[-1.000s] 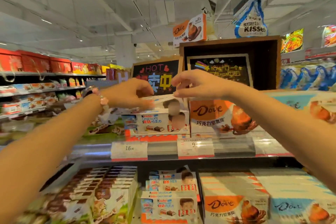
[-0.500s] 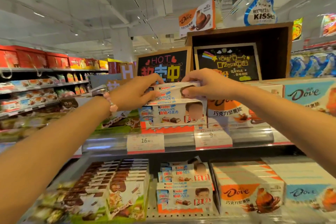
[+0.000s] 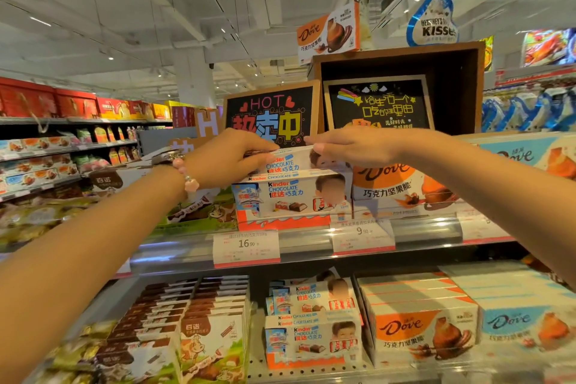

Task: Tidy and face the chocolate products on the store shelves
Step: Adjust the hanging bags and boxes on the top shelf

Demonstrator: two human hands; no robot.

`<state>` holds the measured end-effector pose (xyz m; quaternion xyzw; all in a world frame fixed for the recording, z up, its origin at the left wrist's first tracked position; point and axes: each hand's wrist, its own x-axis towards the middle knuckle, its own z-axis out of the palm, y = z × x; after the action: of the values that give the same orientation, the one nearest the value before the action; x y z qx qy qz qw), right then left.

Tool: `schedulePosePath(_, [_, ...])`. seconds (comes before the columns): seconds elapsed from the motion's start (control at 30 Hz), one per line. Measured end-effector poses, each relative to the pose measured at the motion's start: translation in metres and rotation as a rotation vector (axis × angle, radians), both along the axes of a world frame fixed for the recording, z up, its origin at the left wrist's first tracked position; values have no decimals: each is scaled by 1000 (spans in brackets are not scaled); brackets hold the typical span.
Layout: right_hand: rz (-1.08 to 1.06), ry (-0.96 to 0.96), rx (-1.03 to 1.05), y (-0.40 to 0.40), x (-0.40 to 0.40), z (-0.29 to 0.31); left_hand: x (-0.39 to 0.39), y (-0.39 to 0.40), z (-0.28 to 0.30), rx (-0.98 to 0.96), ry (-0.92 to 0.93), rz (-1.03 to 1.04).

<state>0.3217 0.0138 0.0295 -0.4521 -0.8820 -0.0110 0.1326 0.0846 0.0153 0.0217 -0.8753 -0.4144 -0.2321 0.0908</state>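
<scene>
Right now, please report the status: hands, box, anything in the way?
Left hand and right hand each grip an end of top Kinder box. Box sits on the stack. Nothing in the way.

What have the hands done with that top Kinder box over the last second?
Both hands, left hand and right hand, kept hold of the top Kinder box and tipped its printed face forward on the stack. The Kinder box below and the Dove box stayed put.

Top shelf (silver-edged) carries Kinder boxes beside Dove boxes.
</scene>
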Motion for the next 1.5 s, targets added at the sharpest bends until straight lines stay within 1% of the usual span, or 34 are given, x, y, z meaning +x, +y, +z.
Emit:
schedulePosePath(0.07, [30, 78, 6, -3, -2, 0, -2, -3, 2, -59, -46, -14])
schedulePosePath(0.17, [37, 129, 19, -3, -3, 0, -3, -3, 3, -65, -72, -49])
schedulePosePath(0.3, [45, 151, -83, -7, -2, 5, -7, -1, 0, -105, -132, -101])
schedulePosePath(0.47, [38, 184, -150, -5, -1, 10, -2, 2, -3, -18, -69, -81])
schedulePosePath(0.67, [23, 229, -186, -5, 2, 10, 3, 5, -9, 60, -138, -89])
schedulePosePath(0.73, [8, 221, -187, -4, 0, 9, 4, 6, -10, 56, -171, -103])
schedulePosePath(0.8, [1, 208, -192, -3, -1, 9, 3, 7, -10, 12, -230, -106])
schedulePosePath(0.9, [4, 184, -219, -4, 0, 9, 2, 9, -7, -105, -329, -133])
schedulePosePath(1.0, [18, 125, -229, -4, -2, 8, 0, 7, -2, -195, -367, -149])
schedulePosePath(1.07, [29, 73, -215, -4, -7, 8, -2, 6, 0, -221, -321, -135])
schedulePosePath(1.2, [40, 4, -192, -1, -12, 10, -11, -3, -3, -257, -133, -93])
schedulePosePath(1.3, [29, 1, -192, -1, -11, 11, -10, -10, -9, -169, 21, -60])
schedulePosePath(1.4, [12, 48, -173, -6, -12, 12, -9, -7, -11, -76, 53, -42])
schedulePosePath(1.5, [25, 120, -60, -5, -7, 14, -10, -4, -8, -117, 47, -72])
